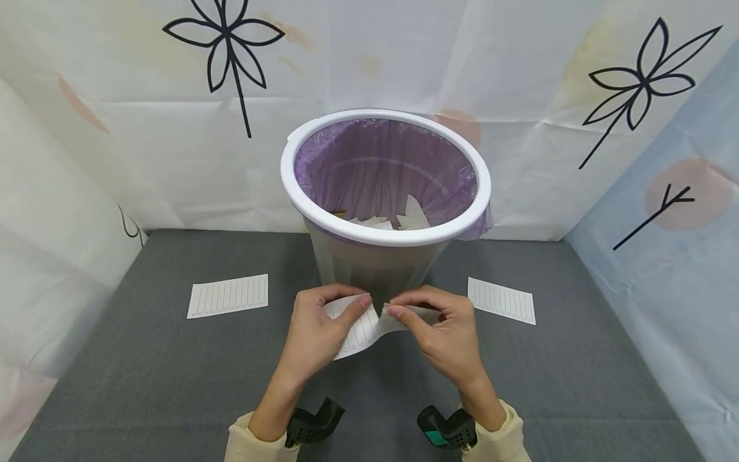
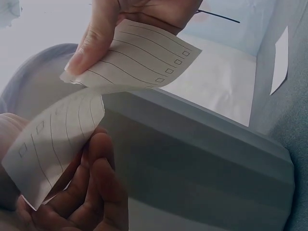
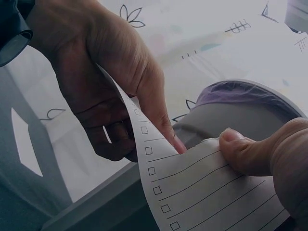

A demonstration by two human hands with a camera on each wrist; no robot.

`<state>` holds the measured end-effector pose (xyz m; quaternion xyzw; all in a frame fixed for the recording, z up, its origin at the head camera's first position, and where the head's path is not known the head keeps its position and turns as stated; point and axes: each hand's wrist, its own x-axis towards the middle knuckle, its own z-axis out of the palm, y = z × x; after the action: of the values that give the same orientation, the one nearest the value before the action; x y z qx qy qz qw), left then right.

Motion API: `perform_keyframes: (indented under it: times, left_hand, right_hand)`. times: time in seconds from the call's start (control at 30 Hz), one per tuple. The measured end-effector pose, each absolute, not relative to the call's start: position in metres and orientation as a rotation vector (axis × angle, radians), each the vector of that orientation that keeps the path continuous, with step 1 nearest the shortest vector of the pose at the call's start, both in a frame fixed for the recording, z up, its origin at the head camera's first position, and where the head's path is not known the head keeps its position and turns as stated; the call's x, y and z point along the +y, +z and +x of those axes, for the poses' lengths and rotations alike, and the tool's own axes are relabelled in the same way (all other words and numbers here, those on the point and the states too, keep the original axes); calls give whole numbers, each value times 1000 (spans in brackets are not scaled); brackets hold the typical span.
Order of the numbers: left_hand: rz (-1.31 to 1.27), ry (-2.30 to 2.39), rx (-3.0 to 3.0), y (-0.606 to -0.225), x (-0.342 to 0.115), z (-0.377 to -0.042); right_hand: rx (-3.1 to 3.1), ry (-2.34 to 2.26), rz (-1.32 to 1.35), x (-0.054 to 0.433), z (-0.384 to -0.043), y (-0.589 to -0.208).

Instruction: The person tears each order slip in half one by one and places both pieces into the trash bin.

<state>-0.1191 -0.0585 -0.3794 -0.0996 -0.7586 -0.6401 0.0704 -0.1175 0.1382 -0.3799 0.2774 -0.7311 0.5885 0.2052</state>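
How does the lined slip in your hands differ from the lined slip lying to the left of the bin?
The white lined paper slip held in front of the bin is off the mat, pinched by the left hand and right hand; the white lined paper slip at the left lies untouched on the grey mat. The held slip is bent and twisted in the middle; the left slip lies flat. Both are white, ruled, with small checkboxes.
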Motion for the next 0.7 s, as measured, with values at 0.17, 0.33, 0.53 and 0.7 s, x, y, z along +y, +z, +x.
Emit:
perform_keyframes:
  times: [0.17,0.33,0.53,0.7]
  left_hand:
    - [-269,-1910,-2263,-379,-60,-119]
    - [-241,-1909,-2237,-380,-62,-120]
    - [-231,-1907,-2230,-380,-64,-122]
    - [-206,-1892,-2242,-379,-66,-122]
  right_hand:
    - [-2023,1659,768,138,-116,-378]
    - [-2002,1672,765,139,-115,-376]
    - [-1990,1684,754,141,-113,-374]
    - [-1955,1692,771,142,-114,-373]
